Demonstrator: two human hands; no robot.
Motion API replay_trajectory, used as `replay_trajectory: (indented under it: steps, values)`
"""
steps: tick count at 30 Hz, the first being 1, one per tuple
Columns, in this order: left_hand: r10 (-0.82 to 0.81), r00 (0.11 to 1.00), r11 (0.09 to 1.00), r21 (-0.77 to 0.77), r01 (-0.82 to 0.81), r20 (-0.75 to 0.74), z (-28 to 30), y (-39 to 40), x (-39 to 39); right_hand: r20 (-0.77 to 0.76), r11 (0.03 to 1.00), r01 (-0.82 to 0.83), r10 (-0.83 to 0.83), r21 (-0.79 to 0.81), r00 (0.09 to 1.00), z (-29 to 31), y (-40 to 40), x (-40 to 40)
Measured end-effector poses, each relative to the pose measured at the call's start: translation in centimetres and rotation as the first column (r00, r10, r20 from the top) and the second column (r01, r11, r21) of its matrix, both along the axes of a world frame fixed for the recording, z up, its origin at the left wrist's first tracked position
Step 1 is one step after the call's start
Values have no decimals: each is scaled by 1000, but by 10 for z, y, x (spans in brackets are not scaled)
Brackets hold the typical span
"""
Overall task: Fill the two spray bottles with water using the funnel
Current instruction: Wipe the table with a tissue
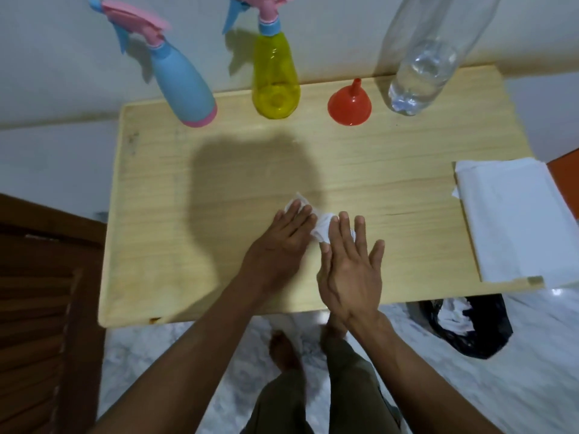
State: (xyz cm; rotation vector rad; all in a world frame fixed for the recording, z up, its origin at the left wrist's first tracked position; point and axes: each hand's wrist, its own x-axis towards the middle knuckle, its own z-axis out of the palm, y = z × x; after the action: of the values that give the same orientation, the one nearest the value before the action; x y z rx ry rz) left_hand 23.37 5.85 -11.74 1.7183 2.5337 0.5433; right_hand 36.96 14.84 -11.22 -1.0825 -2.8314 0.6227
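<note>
Two hands: both lie flat on a crumpled tissue [322,228] at the near middle of the tabletop [407,189].
Left grip: the left hand [282,239] has straight fingers laid over the tissue's left end, pressing it down; nothing is curled round it.
Right grip: the right hand [351,270] has spread, straight fingers, the tips resting on the tissue's right end; it holds nothing.
Tissue: white and bunched, showing between and just beyond the two sets of fingertips.
Blue bottle [185,89]: stands at the far left of the tabletop, pink trigger head screwed on, pink base.
Yellow bottle [275,79]: stands just right of the blue one at the far edge, see-through, trigger head also on.
Funnel [349,103]: red, mouth down on the tabletop with the spout up, between the yellow bottle and the water bottle.
Water bottle [423,64]: clear, tall, at the far right, with water in its lower part.
Napkins [513,214]: a white stack on the right edge of the tabletop, well apart from the hands.
Bag [470,327]: black, on the floor near the right corner, with white paper inside.
</note>
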Motion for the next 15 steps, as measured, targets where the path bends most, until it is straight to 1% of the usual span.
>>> replay_trajectory:
  steps: [3, 6, 12, 15]
  values:
    - [-21, 1000, 1000, -3, 21, -6, -1, -30, -19, -5, 1000, -6, 6, 13, 1000, -1, -27, -18]
    - [2, 1000, 999, -34, -1, 21, 3, -57, -33, -1, 998, -68, 68, -6, 998, 1, -48, -35]
    - [129, 989, 991, -25, -128, 66, 5, -111, -51, 18, 973, -229, 229, -16, 973, 4, -79, -63]
    - [180, 982, 984, -24, -179, 56, 5, -134, -53, 16, 953, -304, 304, -15, 953, 4, -90, -75]
